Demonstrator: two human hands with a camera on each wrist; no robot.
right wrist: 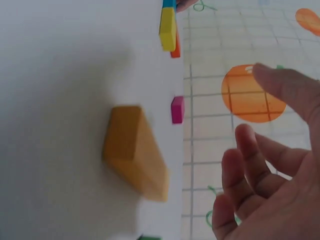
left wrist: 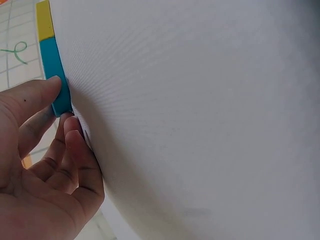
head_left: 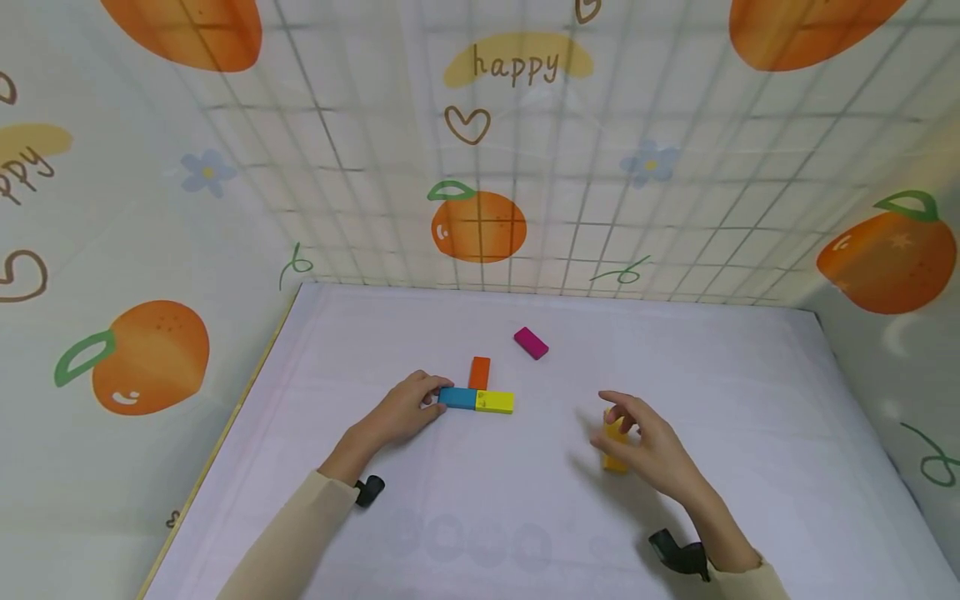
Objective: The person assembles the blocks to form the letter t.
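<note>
In the head view my left hand (head_left: pixel 408 407) pinches the left end of a blue block (head_left: pixel 457 398) between thumb and fingers. The left wrist view shows the thumb on the blue block's (left wrist: pixel 56 65) side. End to end with it lies a bright yellow block (head_left: pixel 496 402). Behind their joint an orange block (head_left: pixel 479 372) points away from me. My right hand (head_left: pixel 651 446) hovers with parted, loosely bent fingers over an amber-yellow block (head_left: pixel 615 461), partly hidden by it in the head view. In the right wrist view this amber block (right wrist: pixel 135 150) lies apart from the fingers.
A magenta block (head_left: pixel 531 342) lies at an angle farther back on the white table (head_left: pixel 375 333). A sliver of something green (right wrist: pixel 150 238) shows at the right wrist view's bottom edge. Behind the table hangs a printed curtain (head_left: pixel 337 167) with oranges and grid lines.
</note>
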